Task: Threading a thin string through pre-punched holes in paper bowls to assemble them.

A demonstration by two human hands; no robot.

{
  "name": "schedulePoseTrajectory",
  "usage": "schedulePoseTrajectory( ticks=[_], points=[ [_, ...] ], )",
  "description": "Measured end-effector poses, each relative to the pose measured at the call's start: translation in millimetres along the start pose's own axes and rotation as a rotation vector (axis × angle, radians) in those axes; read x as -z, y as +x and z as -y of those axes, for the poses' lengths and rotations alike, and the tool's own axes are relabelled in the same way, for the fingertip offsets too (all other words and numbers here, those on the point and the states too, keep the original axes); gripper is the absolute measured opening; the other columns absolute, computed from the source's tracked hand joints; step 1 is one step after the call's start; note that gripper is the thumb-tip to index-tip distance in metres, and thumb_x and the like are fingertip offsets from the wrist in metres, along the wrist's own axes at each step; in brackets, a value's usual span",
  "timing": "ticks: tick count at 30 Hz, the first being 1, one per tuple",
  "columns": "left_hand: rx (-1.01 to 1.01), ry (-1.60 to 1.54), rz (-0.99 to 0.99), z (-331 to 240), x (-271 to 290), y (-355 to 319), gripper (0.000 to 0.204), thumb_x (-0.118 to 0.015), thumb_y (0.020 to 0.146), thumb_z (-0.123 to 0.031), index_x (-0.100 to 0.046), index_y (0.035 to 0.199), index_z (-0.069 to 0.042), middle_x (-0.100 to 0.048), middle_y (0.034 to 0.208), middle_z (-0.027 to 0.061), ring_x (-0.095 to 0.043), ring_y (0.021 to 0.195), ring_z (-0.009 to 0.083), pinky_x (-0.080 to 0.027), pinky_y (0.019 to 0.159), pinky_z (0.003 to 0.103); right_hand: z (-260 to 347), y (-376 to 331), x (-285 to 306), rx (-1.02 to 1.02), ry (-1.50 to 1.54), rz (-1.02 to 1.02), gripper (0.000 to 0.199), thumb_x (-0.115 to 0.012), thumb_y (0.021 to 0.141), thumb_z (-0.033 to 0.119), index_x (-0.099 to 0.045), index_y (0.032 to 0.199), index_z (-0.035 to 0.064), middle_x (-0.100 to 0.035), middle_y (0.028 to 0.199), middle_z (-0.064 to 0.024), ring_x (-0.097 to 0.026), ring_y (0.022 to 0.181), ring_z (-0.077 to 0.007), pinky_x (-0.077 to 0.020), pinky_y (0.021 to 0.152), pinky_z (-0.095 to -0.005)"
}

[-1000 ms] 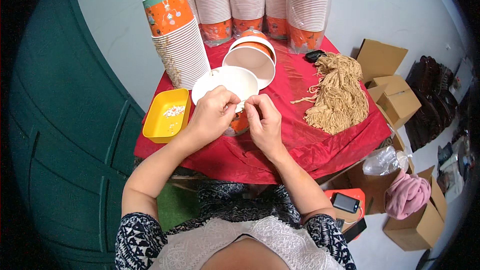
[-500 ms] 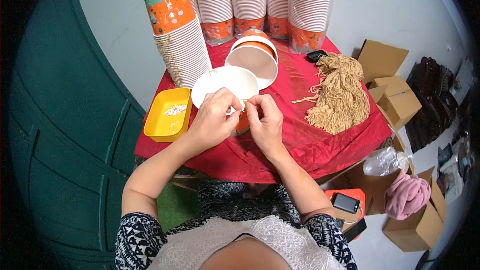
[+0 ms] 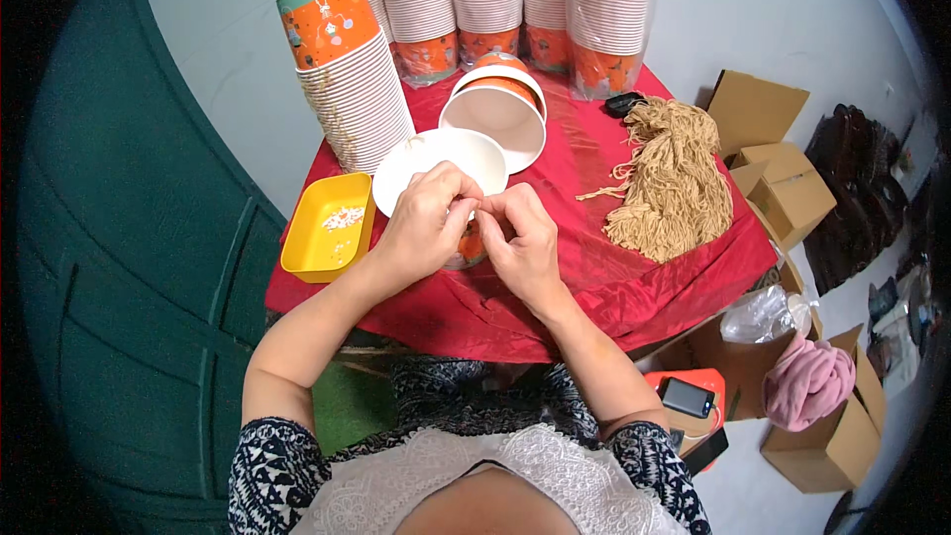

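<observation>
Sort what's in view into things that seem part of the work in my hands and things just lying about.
Probably part of the work:
- white-lined tub, right by your left hand and right hand
- unwrapped tub stack
- tan yarn bundle
- yellow tray with white bits

Probably just lying about:
- black device
- pink cloth
- clear plastic bag

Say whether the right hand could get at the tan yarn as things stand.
Likely yes: only red cloth shows between the right hand and the tan yarn, though it seems busy beside the left hand.
</observation>
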State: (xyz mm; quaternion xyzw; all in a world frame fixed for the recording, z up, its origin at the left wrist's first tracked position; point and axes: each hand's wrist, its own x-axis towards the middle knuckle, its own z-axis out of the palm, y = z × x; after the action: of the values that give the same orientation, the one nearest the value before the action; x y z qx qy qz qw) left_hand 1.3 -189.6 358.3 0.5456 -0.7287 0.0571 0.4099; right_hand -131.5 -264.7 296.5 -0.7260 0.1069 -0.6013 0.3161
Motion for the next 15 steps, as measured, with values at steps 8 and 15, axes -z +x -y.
schedulePoseTrajectory(
  ticks=[8, 15],
  points=[
    [0.050, -0.033, 0.013, 4.3, -5.8, 0.9, 0.006, -0.061, 0.083, 0.002, -0.057, 0.088, 0.001, -0.060, 0.087, 0.0153, -0.060, 0.082, 0.0344, -0.047, 0.076, 0.042, -8.0, -3.9, 1.3, -0.225, 0.234, 0.052, 0.005, -0.062, 0.089, 0.000, -0.062, 0.092, -0.0036, -0.056, 0.080, -0.0058, -0.054, 0.069, -0.0119, -0.0453, 0.063, -0.0258],
    [0.044, 0.007, 0.005, 3.6, -3.3, -3.3, 0.011, -0.062, 0.081, 0.004, -0.057, 0.089, 0.000, -0.058, 0.087, 0.0146, -0.059, 0.082, 0.0322, -0.047, 0.075, 0.042, -7.0, -7.4, -0.6, -0.506, 0.484, 0.076, 0.008, -0.061, 0.094, 0.005, -0.063, 0.095, -0.0032, -0.061, 0.083, 0.0002, -0.053, 0.073, -0.0064, -0.0454, 0.065, -0.0233]
  ],
)
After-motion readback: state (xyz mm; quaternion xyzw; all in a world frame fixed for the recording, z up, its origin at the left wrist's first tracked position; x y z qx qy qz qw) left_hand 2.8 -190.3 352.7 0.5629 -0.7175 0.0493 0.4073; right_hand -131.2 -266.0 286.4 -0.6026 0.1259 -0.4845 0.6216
